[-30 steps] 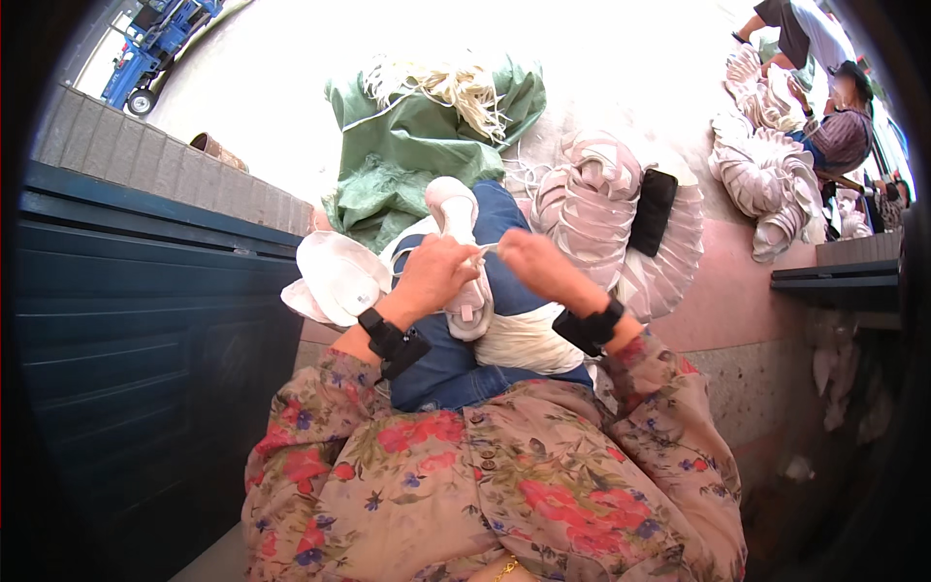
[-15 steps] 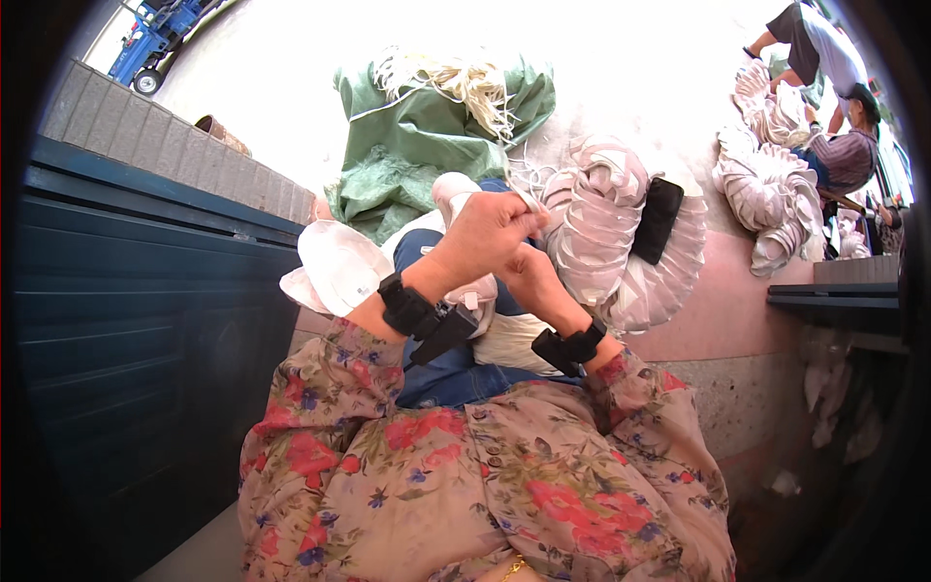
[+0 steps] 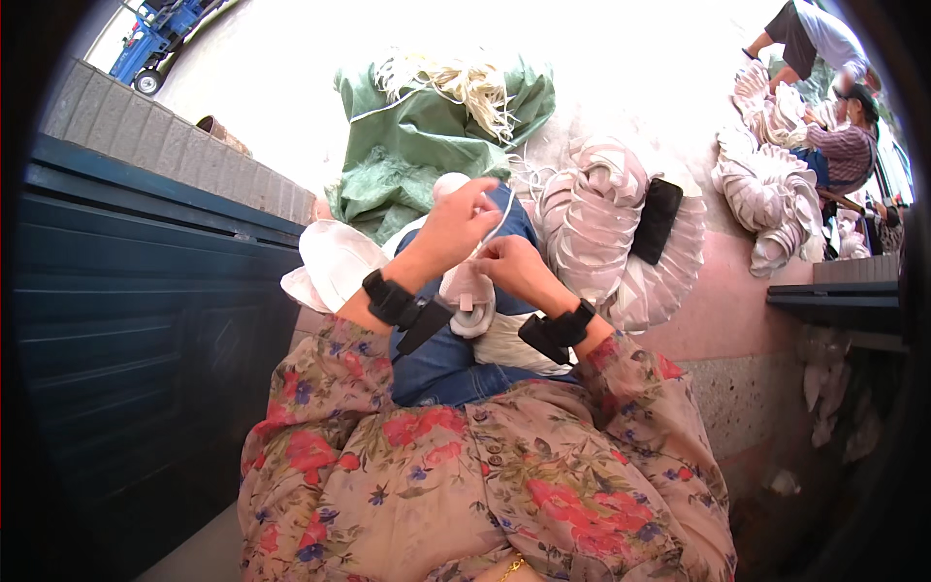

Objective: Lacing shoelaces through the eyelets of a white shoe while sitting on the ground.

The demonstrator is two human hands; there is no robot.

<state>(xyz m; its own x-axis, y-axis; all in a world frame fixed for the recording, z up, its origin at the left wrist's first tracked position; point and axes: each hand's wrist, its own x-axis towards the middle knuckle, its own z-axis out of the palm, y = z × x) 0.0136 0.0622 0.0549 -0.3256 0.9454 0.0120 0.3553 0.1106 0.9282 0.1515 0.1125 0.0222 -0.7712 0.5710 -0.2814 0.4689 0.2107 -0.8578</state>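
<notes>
A pale pink and white shoe upper (image 3: 467, 291) rests on my jeans-clad lap, its far part covered by my hands. Above it runs a white shoelace (image 3: 501, 223), slanting between my hands. My left hand (image 3: 451, 231) is over the far part of the upper, fingers curled with the lace at their tips. My right hand (image 3: 524, 270) pinches the lower part of the lace close to the upper; the exact grip is partly hidden. Under my right wrist, a bundle of cream laces (image 3: 519, 344) lies across my lap.
White uppers (image 3: 335, 260) lie left of my knee. Ahead sits a green sack (image 3: 417, 145) topped with loose laces (image 3: 465, 82). Rolled bundles of uppers (image 3: 592, 223) and a black phone (image 3: 658, 221) are at right. A dark blue panel (image 3: 155, 339) borders my left. Two people work far right.
Both hands have moved left and drawn apart from each other. The white lace and more of the shoe upper now show between them.
</notes>
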